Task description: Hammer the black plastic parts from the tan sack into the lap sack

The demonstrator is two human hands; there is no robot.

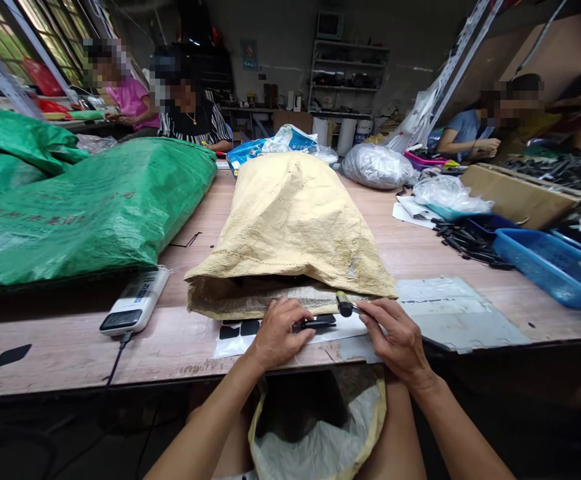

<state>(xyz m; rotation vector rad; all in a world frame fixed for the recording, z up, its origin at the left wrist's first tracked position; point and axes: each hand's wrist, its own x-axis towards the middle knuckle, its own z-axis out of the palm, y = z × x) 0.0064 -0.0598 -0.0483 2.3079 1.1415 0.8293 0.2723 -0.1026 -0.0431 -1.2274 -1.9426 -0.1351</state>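
Observation:
At the table's front edge, my left hand pinches a slim black part that points to the right. A small hammer-like tool with a black and yellowish head is held by its thin handle in my right hand, just right of that part. Under both lies a white sheet bearing black squares. The open mouth of a tan woven sack faces me right behind my hands. Another open sack sits on my lap below the table edge.
A green sack fills the left, with a white power bank and cable before it. At right are a grey sheet, a blue tray and black parts. Several people sit farther back, left and right.

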